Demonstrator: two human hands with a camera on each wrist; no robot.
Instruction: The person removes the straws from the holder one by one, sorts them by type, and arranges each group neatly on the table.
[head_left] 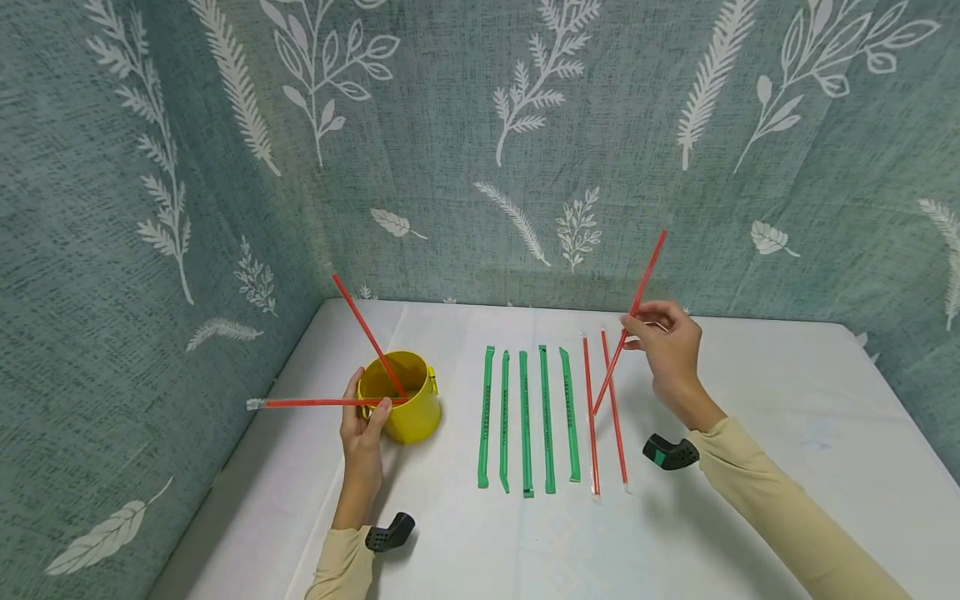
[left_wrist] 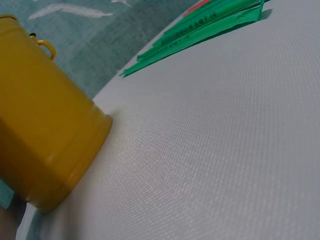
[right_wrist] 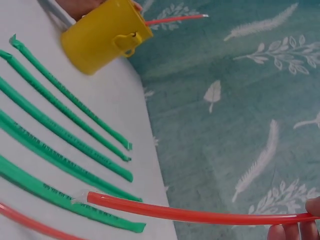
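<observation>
My left hand [head_left: 364, 433] grips the yellow pail [head_left: 415, 422] at its left side, thumb at the rim. One red straw [head_left: 363, 322] leans up out of the pail. Another red straw [head_left: 307, 403] lies across its rim by the thumb, its clear-wrapped end sticking out left. Between thumb and fingers, my right hand [head_left: 671, 347] pinches a red straw [head_left: 647, 275] slantwise over the table; its clear wrapper end [right_wrist: 80, 197] shows in the right wrist view. Below it lie two red straws [head_left: 614, 408]. To their left is a row of several green-wrapped straws [head_left: 526, 425].
A white cloth covers the table [head_left: 480, 542]. Green leaf-patterned fabric [head_left: 450, 150] hangs behind it and along the left side. Black wrist cameras [head_left: 670, 452] sit at both sleeves. A small looped handle [right_wrist: 128, 44] projects from the pail's side.
</observation>
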